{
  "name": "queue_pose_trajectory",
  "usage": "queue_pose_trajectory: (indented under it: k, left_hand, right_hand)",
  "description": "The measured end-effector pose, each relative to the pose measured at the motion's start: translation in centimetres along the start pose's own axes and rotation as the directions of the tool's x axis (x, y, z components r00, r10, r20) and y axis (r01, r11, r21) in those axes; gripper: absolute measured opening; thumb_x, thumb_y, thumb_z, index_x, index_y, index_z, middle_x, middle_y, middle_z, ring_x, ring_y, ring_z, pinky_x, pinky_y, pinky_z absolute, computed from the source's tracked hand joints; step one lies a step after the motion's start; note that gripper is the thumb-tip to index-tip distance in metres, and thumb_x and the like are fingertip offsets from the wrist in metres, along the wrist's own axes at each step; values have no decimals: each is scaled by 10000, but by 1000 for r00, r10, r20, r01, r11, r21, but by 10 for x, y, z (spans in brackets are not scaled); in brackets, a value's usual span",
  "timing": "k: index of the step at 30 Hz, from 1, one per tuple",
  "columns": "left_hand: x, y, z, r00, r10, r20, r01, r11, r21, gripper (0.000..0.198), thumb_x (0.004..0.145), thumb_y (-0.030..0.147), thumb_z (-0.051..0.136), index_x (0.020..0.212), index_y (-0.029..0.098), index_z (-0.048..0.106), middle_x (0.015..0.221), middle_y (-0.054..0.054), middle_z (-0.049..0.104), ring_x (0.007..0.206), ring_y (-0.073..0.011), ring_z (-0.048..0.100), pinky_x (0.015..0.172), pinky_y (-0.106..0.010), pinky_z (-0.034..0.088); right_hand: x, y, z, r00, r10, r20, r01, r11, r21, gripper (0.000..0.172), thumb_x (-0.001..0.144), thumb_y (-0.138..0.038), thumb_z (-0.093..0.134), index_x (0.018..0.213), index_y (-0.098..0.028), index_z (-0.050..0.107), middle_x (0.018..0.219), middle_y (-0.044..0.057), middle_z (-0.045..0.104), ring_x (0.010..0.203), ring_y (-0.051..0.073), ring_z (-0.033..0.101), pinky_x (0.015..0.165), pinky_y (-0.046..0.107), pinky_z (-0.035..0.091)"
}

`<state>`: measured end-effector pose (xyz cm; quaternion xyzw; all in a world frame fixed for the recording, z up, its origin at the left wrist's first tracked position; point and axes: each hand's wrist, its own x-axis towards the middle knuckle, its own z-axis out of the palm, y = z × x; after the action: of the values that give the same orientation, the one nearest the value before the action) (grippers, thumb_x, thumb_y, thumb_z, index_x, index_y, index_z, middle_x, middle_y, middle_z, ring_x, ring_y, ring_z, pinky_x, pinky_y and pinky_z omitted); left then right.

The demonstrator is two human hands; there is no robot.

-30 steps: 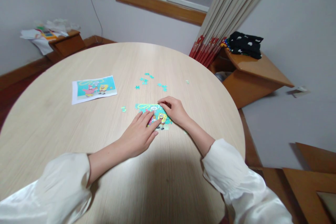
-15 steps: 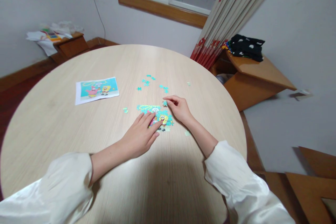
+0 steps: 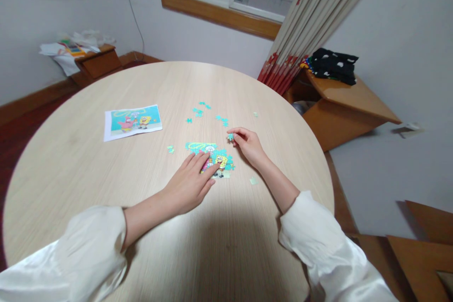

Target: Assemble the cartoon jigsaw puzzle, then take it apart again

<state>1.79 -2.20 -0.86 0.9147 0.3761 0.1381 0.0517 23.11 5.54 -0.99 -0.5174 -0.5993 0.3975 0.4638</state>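
A partly joined jigsaw puzzle (image 3: 221, 163) with cartoon figures on a turquoise ground lies on the table before me. My left hand (image 3: 189, 181) rests flat on its left part, fingers spread, and hides some of the picture. Just beyond the puzzle's upper right corner, my right hand (image 3: 246, 144) pinches a turquoise puzzle piece (image 3: 230, 137) between thumb and fingers. Several loose turquoise pieces (image 3: 198, 113) lie farther back. A pale green piece (image 3: 253, 180) sits right of the puzzle, and loose pieces (image 3: 170, 149) are at its left.
The round wooden table (image 3: 88, 184) fills most of the view. A printed reference picture (image 3: 134, 121) lies at the back left. One small pale piece (image 3: 255, 114) is at the back right. Beyond the table stand a wooden cabinet (image 3: 348, 108) and a curtain (image 3: 300, 28).
My right hand has moved a little right, away from the puzzle's top edge, with the piece still pinched. My left hand stays on the puzzle. The view has shifted slightly.
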Motion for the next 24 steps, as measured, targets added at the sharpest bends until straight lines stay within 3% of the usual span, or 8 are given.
queue_pose_trajectory:
  k: [5,9,12,19,24]
  left_hand:
    - [0,1,-2,1000,-2,10,2,999,39,398,941,294,428,1317,180,495,1375,-173,464,1292,-340,418,1051,-548,357]
    - [0,0,-1,1000,-1,13,0,998,62,401,949,303,412,1323,182,487,1379,-176,459,1292,-336,419,1049,-546,359]
    - [-1,0,0,1000,0,13,0,998,65,405,950,310,410,1326,183,486,1386,-174,456,1295,-336,417,1051,-545,355]
    - [-2,-1,1,1000,-5,-7,6,1000,18,403,948,304,413,1328,190,488,1399,-163,456,1308,-325,405,1064,-549,336]
    - [-2,-1,0,1000,3,1,-3,999,39,406,951,312,404,1323,174,493,1390,-182,459,1300,-335,414,1055,-552,344]
  right_hand:
    - [-1,-2,-4,999,-23,45,26,998,-50,223,786,-220,490,859,-168,693,694,5,600,586,110,497,600,267,404]
    - [-1,-2,-7,989,-105,105,118,984,-131,250,813,-176,465,865,-186,710,886,43,670,802,147,593,768,309,442]
    - [0,-1,-10,980,-98,172,123,982,-145,238,820,-178,481,874,-193,712,949,52,691,894,159,607,850,334,438]
    - [0,5,-14,985,23,174,-14,998,-53,203,773,-282,574,868,-162,708,719,21,652,620,115,538,624,274,444]
    - [-1,4,-12,986,41,161,-41,999,-6,244,741,-314,623,897,-152,717,666,10,624,584,107,517,584,267,437]
